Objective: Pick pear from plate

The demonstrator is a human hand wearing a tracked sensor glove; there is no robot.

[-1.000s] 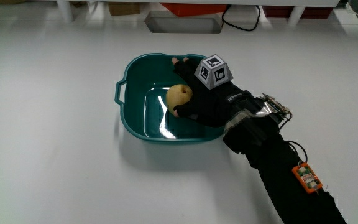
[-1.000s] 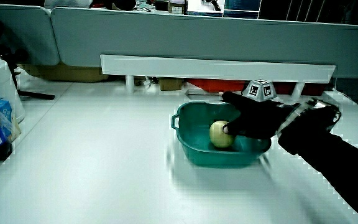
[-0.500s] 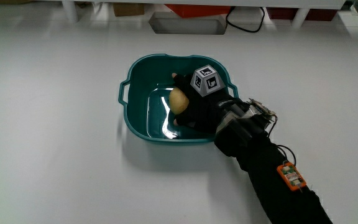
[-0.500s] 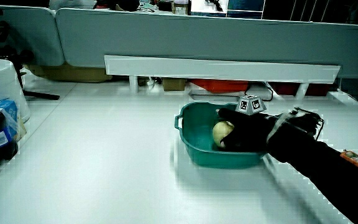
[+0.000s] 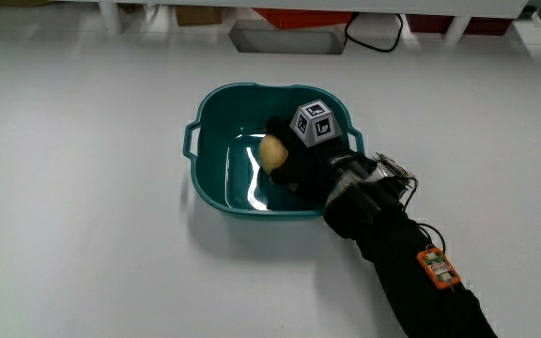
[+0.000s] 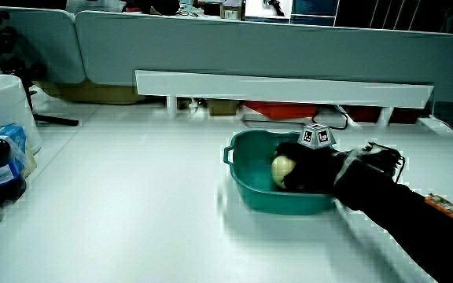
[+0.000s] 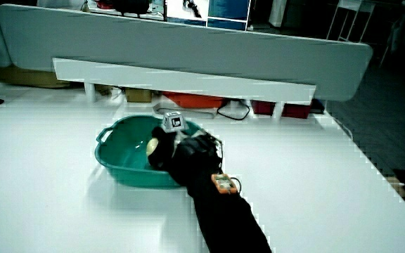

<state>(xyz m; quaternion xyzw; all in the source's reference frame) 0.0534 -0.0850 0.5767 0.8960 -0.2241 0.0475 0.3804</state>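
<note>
A pale yellow pear (image 5: 270,150) lies inside a teal basin (image 5: 216,99) with small handles, which stands where the task names a plate. The gloved hand (image 5: 297,156) reaches over the basin's rim nearest the person and its fingers curl round the pear. The patterned cube (image 5: 315,121) sits on the back of the hand. In both side views the pear (image 6: 282,166) (image 7: 151,145) shows low inside the basin (image 6: 250,196) (image 7: 118,171), with the hand (image 6: 309,167) (image 7: 164,151) closed against it. The underside of the pear is hidden.
A white bucket (image 6: 6,106) and dark bottles (image 6: 2,169) stand at the table's edge, well away from the basin. A white rail (image 6: 281,82) runs along the low partition. A small orange device (image 5: 437,268) is strapped on the forearm.
The fingers, spread beside the pear a second ago, have curled round it. The hand and forearm have slid a little deeper into the basin.
</note>
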